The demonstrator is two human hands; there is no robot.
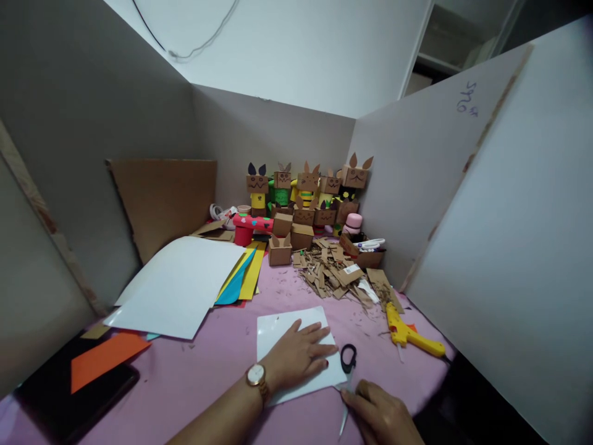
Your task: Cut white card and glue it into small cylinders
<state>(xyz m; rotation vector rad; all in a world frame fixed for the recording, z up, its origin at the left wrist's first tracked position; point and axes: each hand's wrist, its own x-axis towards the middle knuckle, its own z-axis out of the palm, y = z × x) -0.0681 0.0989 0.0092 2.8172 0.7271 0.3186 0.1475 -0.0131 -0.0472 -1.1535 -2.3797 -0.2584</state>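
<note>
A white sheet of paper (271, 330) lies on the pink cloth near the front middle. My left hand (301, 355), with a gold watch at the wrist, rests flat on it with the fingers spread. Just right of the sheet are scissors (348, 358), their black handle pointing away and their blades towards me. My right hand (377, 411) is beside the blades and the sheet's lower right corner, fingers curled and pressed together. What its fingertips hold, if anything, is too small to tell.
A yellow glue gun (417, 340) lies at the right, cardboard scraps (327, 269) behind. Large white sheets (176, 287) and coloured paper (252, 272) are at the left, an orange sheet (109, 358) on a dark object. Cardboard animal figures (308, 181) stand by the back panel.
</note>
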